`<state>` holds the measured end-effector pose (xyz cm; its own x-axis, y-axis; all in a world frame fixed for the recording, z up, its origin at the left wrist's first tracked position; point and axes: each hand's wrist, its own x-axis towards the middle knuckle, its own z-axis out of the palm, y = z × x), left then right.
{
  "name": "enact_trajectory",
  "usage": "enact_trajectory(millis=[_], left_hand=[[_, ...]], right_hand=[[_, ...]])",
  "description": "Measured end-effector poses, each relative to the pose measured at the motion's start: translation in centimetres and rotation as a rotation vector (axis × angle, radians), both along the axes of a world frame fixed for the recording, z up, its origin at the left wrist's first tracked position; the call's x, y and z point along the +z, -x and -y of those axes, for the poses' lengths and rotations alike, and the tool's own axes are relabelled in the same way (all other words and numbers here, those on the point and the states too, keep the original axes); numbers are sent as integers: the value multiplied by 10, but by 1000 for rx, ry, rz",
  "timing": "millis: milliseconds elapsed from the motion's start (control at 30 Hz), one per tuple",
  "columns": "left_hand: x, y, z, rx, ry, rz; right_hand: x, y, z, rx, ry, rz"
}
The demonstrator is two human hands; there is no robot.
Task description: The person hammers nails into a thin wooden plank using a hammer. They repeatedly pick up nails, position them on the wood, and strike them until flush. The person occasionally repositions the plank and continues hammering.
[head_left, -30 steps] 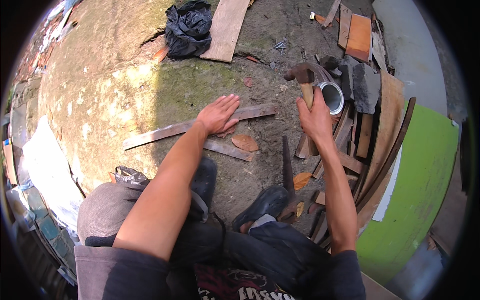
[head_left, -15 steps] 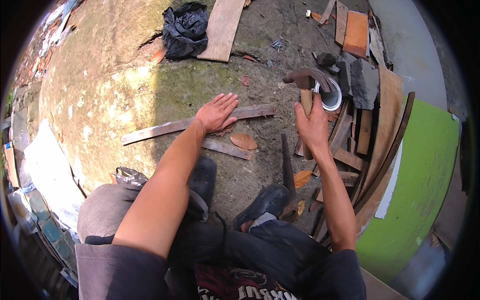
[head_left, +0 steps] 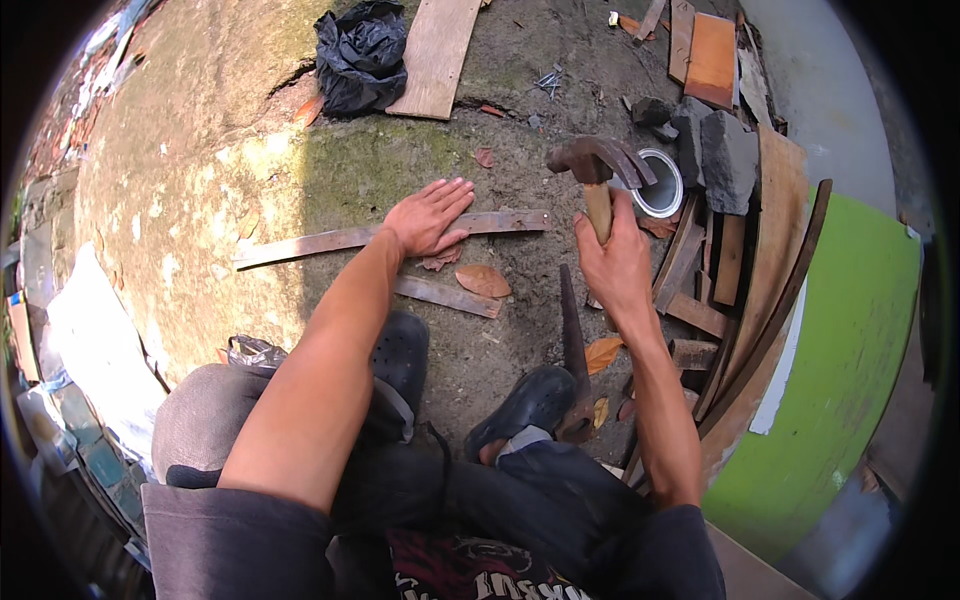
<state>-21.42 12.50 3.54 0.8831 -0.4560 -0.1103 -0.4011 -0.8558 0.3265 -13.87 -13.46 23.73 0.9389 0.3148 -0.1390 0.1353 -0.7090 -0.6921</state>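
Note:
My left hand (head_left: 430,217) lies flat, palm down, across a long narrow wooden strip (head_left: 505,221) on the ground, its fingers stretched out and pointing away from me. My right hand (head_left: 613,258) is wrapped round the wooden handle of a claw hammer (head_left: 597,165), held raised to the right of the strip's right end. The hammer's rusty head points left and its claw reaches right, overlapping the rim of an open metal can (head_left: 660,183). Nearer to me than the strip lie a shorter wooden piece (head_left: 449,295) and a dry brown leaf (head_left: 483,280).
A handsaw (head_left: 573,335) lies beside my right shoe. Scrap wood (head_left: 698,315), dark stone chunks (head_left: 728,160) and a green board (head_left: 830,370) fill the right side. Farther off are a black plastic bag (head_left: 361,60), a plank (head_left: 437,55) and several nails (head_left: 549,81).
The hammer and my right hand have moved slightly left, and the hammer's handle has tilted. My left hand stays flat on the wooden strip. The whole view has shifted a little.

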Motion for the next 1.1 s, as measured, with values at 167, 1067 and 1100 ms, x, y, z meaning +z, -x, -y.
enact_trajectory(millis=[167,1067,1100], left_hand=[[-1,-3,-1,11,25,-14],[6,-12,-8,-48,-57,16],[5,-13,-5,-52,-65,30]], right_hand=[[-17,-1,-8,-105,-37,-32],[-114,72,0,-676,-540,-622],[-113,65,3,-695,-588,-572]])
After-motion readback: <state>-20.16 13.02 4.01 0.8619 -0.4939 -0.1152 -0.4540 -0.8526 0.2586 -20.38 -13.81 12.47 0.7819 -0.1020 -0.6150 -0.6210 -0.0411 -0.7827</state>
